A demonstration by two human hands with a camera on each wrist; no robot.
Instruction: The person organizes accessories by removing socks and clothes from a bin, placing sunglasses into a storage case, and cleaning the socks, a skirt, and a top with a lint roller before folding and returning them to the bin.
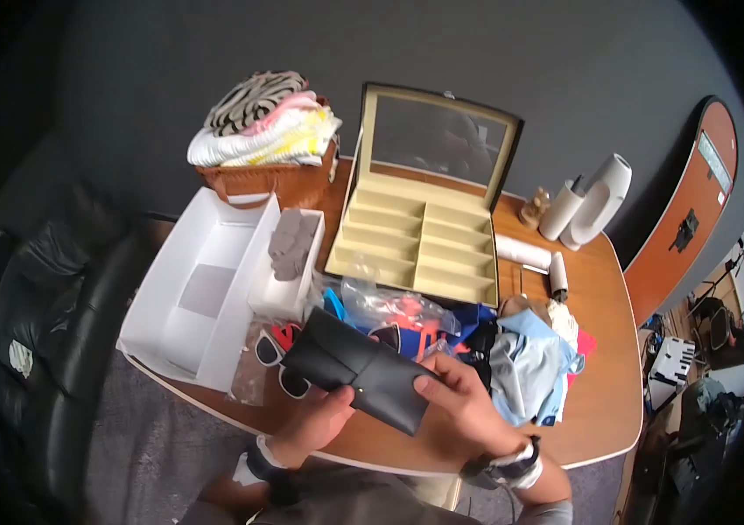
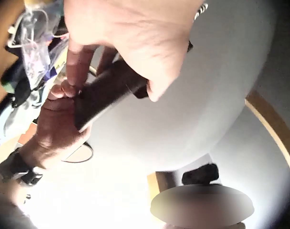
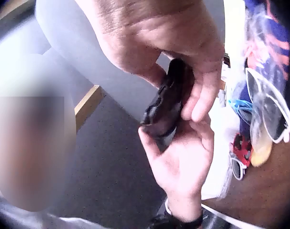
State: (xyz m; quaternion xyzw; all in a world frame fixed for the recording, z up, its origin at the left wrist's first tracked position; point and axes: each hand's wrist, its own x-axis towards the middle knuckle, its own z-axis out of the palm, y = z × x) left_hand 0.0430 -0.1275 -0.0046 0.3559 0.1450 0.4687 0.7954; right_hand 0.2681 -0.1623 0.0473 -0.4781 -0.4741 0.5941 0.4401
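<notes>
A black leather glasses case (image 1: 359, 367) with a flap and a small gold snap is held in the air over the table's front edge. My left hand (image 1: 315, 426) grips its lower left edge, thumb on the front beside the snap. At the other end my right hand (image 1: 468, 407) pinches it between thumb and fingers. The right wrist view shows the case (image 3: 166, 102) edge-on between both hands. Beyond it on the table lie white-framed sunglasses (image 1: 293, 381), red-framed sunglasses (image 1: 284, 335) and a clear plastic bag (image 1: 381, 302).
An organizer box (image 1: 420, 232) with cream compartments stands with its lid up. To its left are a white box (image 1: 184, 306) and a smaller white box (image 1: 280, 302) with grey items. Light blue cloth (image 1: 529, 363) lies right. Behind stand a brown basket (image 1: 276, 181) of folded textiles and white bottles (image 1: 562, 210).
</notes>
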